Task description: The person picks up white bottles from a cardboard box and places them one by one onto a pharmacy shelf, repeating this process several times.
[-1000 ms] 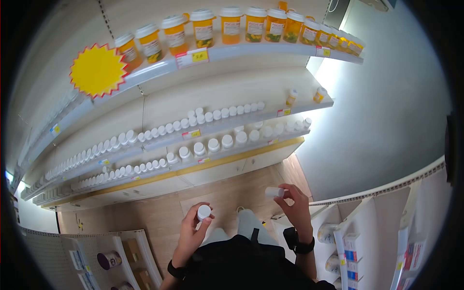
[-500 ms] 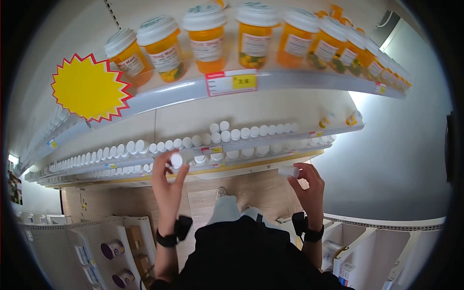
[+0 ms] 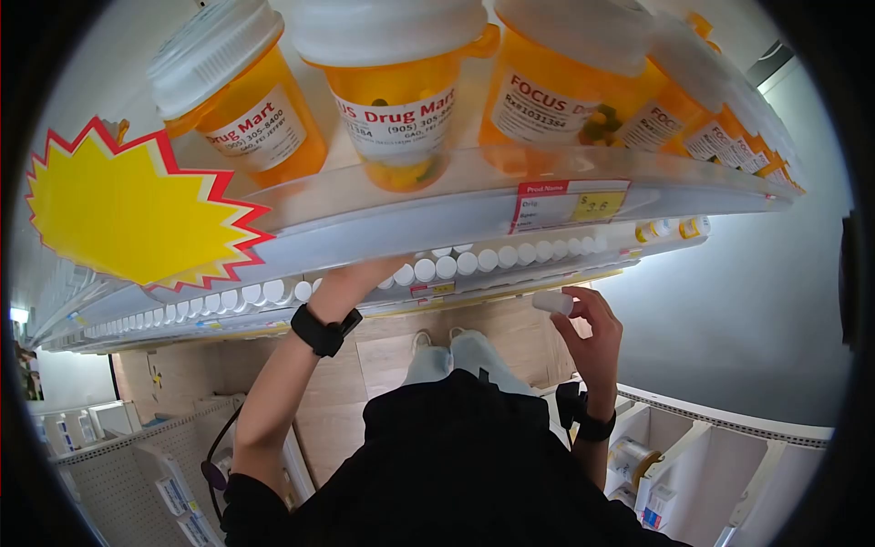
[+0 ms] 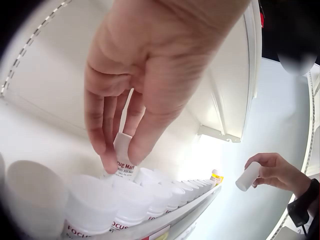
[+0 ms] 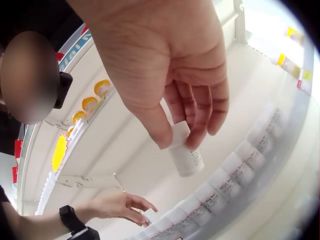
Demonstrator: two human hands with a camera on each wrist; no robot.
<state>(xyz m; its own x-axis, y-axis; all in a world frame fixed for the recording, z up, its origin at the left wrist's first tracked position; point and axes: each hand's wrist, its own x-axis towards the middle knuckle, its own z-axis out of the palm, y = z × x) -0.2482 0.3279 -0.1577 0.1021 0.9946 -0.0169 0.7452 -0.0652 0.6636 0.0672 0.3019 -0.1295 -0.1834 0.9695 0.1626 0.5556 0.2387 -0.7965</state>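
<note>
My left hand reaches onto the middle shelf and pinches a white pill bottle between thumb and fingers. In the left wrist view this bottle is upright, behind a front row of white bottles. The upper shelf hides most of those fingers in the head view. Out in front of the shelves, my right hand holds a second white pill bottle by its cap end, between thumb and fingertips. That bottle lies nearly sideways in the head view, and its printed label partly shows in the right wrist view.
Orange pill bottles with white lids line the upper shelf, close in front of the head. A yellow starburst sign juts from its edge, near a price tag. Shelving with goods stands behind at both sides, over a wooden floor.
My left hand has moved forward and up from near the body to under the upper shelf, carrying its bottle. The right hand has risen slightly with its bottle. The head has come closer to the shelves.
</note>
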